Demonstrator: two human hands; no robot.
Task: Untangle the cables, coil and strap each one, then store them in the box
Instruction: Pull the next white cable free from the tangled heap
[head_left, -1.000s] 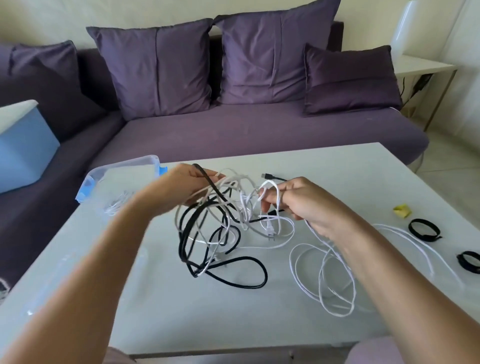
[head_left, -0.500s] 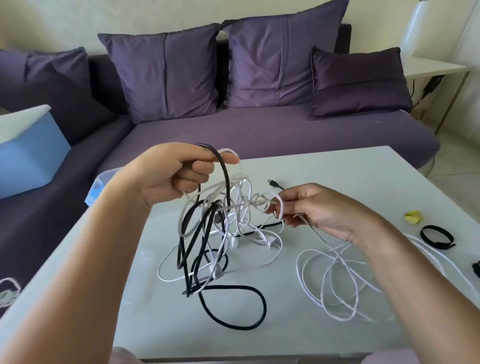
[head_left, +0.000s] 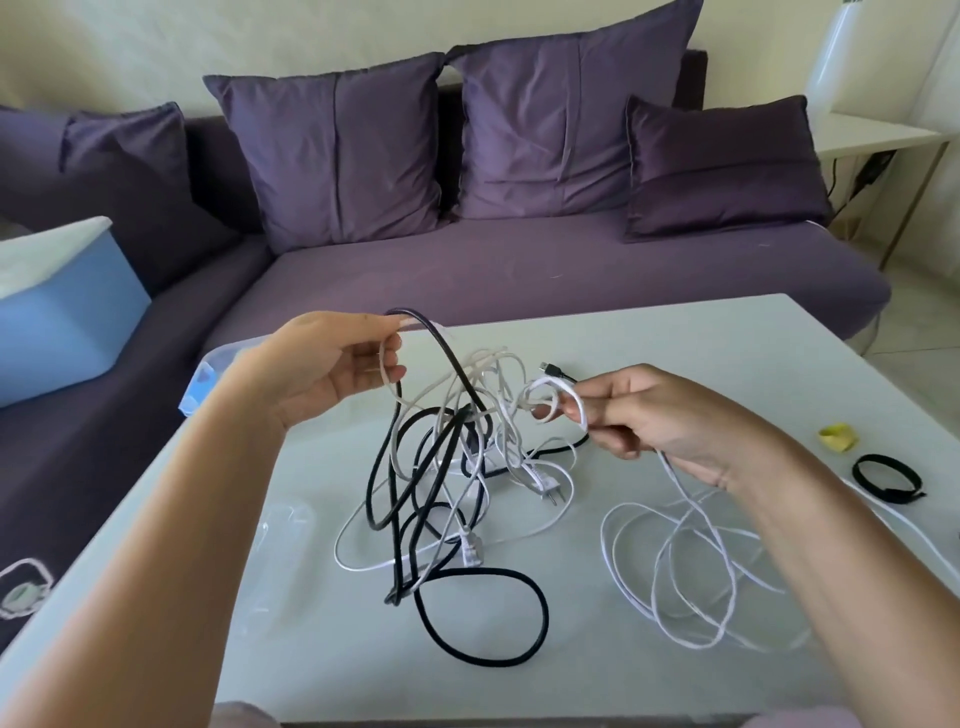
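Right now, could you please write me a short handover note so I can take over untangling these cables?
Left hand: raised, grip shut on a black cable and a white strand at the top of the tangle.
Right hand: grip shut on a white cable loop; that cable trails to a loose pile on the table.
Box: far left on the table, behind the left arm.
Black strap and yellow item: on the table's right side.
Done: nothing coiled or strapped.
Left: separate, coil, strap and box every cable.
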